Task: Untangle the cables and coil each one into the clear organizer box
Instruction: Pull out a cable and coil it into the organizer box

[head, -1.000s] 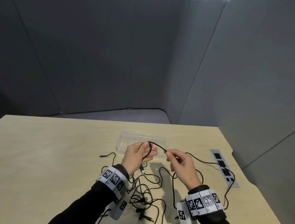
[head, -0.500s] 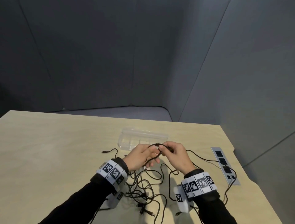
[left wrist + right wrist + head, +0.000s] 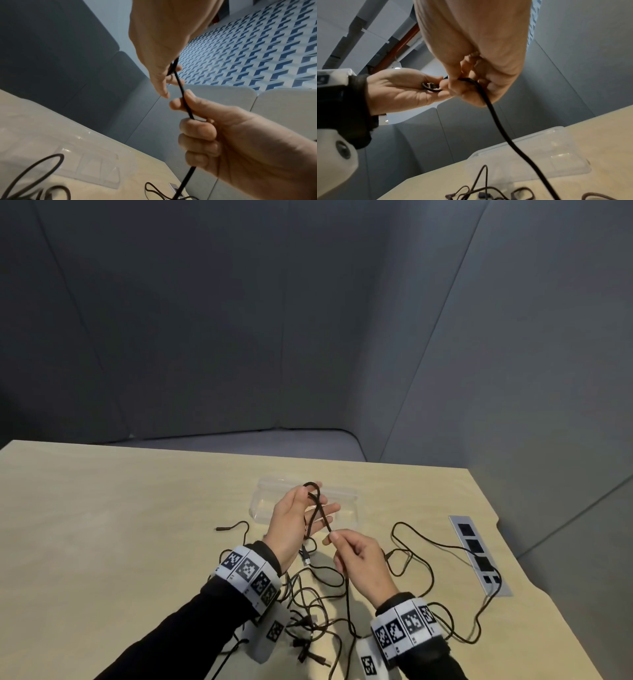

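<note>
**Two hands on one black cable above the clear box**

The person holds both hands up over the pale wooden table point(image 3: 102, 525), just on the near side of the clear organizer box point(image 3: 346, 498). The left hand point(image 3: 294, 522) is raised with its palm turned inward and its fingers mostly straight; a loop of black cable point(image 3: 317, 501) runs up over the fingers and comes back down across the palm, with the thumb side closing against it. The right hand point(image 3: 363, 559) sits just nearer than the left, its thumb and forefinger pinching the same cable where it leaves the loop, the other fingers curled in. From that pinch the cable drops to the table.

Nearer than the box, under and between the two wrists, lies a tangle of black cables point(image 3: 308, 604), plugs showing among the strands. One loose end point(image 3: 222, 529) trails out to the left of the box. To the right of the box another strand point(image 3: 431, 542) curves toward a grey socket strip point(image 3: 476, 553) set into the tabletop. The box itself stands open, no cable visible inside.
</note>
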Action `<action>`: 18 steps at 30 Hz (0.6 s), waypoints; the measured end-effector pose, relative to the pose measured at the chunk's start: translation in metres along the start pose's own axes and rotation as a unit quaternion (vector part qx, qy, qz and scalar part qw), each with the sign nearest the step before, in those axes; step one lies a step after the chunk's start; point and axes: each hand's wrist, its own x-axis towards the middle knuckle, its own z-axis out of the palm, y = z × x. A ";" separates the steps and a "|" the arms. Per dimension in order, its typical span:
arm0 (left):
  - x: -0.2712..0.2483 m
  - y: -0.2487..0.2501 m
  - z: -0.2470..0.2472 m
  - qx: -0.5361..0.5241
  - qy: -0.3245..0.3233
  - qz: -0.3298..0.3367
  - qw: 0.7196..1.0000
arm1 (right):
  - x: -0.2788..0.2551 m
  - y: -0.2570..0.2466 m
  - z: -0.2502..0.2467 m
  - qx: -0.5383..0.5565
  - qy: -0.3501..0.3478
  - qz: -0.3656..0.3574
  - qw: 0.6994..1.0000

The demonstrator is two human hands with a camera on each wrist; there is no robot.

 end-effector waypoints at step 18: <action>-0.001 -0.005 -0.015 0.225 -0.100 -0.080 0.966 | 0.020 -0.028 -0.043 -0.091 0.099 -0.068 0.989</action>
